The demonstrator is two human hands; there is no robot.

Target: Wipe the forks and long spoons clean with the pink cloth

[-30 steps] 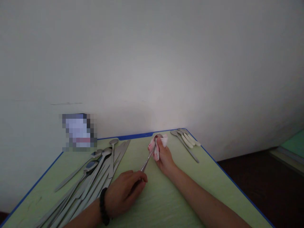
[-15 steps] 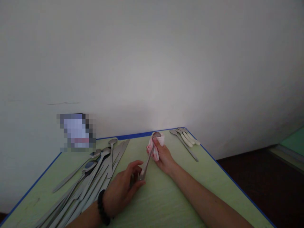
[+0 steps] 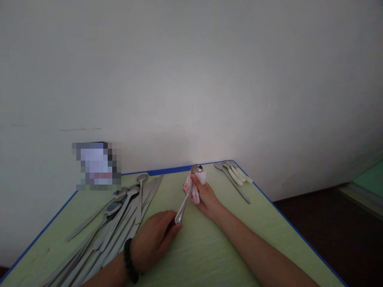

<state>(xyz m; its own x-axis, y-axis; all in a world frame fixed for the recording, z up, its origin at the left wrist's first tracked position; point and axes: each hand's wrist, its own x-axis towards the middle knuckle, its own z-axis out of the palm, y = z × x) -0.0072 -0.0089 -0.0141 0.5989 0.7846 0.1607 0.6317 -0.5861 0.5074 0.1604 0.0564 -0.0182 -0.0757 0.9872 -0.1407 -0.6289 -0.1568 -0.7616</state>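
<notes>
A metal spoon [image 3: 183,205] slants between my two hands above the table, its bowl at the far end. My left hand [image 3: 155,235], with a dark beaded bracelet on the wrist, pinches the end of the handle between thumb and fingers. Around the neck of the spoon, just below the bowl, my right hand [image 3: 206,197] is closed with a pink and white cloth [image 3: 196,192]. The right thumb presses on the spoon from above, and the cloth lies bunched behind the bowl.
Left of my hands lies a pile of metal spoons and knives [image 3: 119,223]. At the far right are a metal spoon [image 3: 231,182] and several white-handled pieces of cutlery [image 3: 239,174]. A blurred phone-like device [image 3: 95,163] leans at the wall [image 3: 191,79]. The green table [image 3: 209,255] has a blue edge.
My left fingers, looser and more spread before, have closed on the handle's end. The spoon has turned a little, and its bowl shines more. My right hand has hardly moved.
</notes>
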